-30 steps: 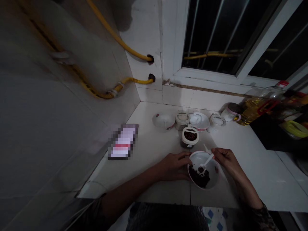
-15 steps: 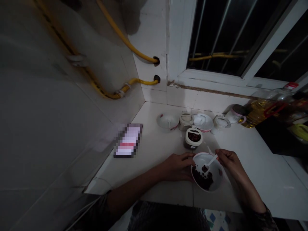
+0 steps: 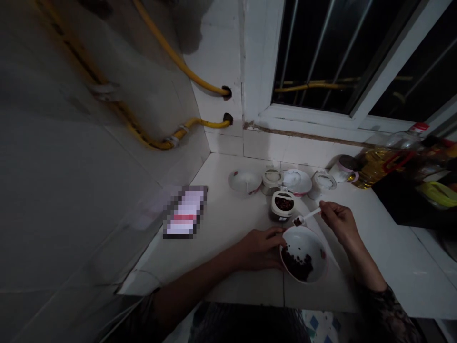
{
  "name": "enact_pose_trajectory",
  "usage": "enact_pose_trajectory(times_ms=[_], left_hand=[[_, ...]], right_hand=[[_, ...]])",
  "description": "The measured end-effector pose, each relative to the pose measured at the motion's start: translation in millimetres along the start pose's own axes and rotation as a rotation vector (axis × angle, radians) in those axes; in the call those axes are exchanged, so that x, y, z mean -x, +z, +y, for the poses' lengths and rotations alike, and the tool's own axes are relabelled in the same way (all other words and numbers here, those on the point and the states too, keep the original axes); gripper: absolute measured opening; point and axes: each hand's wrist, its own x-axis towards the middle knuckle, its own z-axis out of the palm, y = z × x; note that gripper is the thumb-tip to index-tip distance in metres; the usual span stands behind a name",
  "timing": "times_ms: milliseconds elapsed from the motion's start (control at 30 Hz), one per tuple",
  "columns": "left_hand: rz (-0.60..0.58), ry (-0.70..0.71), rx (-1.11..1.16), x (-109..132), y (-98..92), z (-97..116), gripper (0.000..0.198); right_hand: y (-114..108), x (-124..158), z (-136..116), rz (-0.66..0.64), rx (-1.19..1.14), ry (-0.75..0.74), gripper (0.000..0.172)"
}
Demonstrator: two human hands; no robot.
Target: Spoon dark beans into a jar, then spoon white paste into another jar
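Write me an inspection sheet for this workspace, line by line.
Surface: white countertop, tile seams visible.
Job's things: near bowl with dark pieces inside; white spoon, loaded with dark pieces, its scoop above the bowl's far rim; dark-filled jar just beyond.
Clutter: pixelated phone-like device at left; left rear bowl, right rear bowl, pale jar, mug and oil bottle along the back.
Hands: left hand holds the near bowl's side; right hand grips the spoon's handle.
Cables: none identifiable for certain; yellow hose-like lines enter two wall holes.
Surroundings: dim light, tiled walls, dark barred window.
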Motion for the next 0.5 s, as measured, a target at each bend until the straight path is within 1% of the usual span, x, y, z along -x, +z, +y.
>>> enact_pose_trajectory(times_ms=[67,167,233,333,367,433,500], left_hand=[[-0.003,-0.002,0.004,0.3,0.0,-0.2,0.046],[-0.005,0.000,0.024,0.6,0.2,-0.5,0.046],[-0.008,-0.002,0.024,0.7,0.4,-0.7,0.046],[-0.008,-0.004,0.014,1.1,0.6,-0.9,0.046],[-0.007,-0.002,0.012,1.2,0.6,-1.0,0.046],[-0.005,0.008,0.009,1.4,0.6,-1.1,0.046],[-0.004,0.006,0.004,1.3,0.5,-0.9,0.047]], right_hand=[[2.9,-7.3,-12.9,0.104,0.088,-0.167,0.055],[12.0,-13.1,-26.4,0.239,0.282,-0.467,0.045],[19.5,-14.1,-29.9,0.290,0.449,-0.671,0.038],[27.4,-13.5,-30.2,0.314,0.684,-0.937,0.031],[28.2,-12.9,-30.1,0.318,0.736,-0.998,0.029],[26.3,-10.6,-30.3,0.326,0.775,-1.062,0.026],[20.2,-6.2,-30.8,0.333,0.717,-1.043,0.025]])
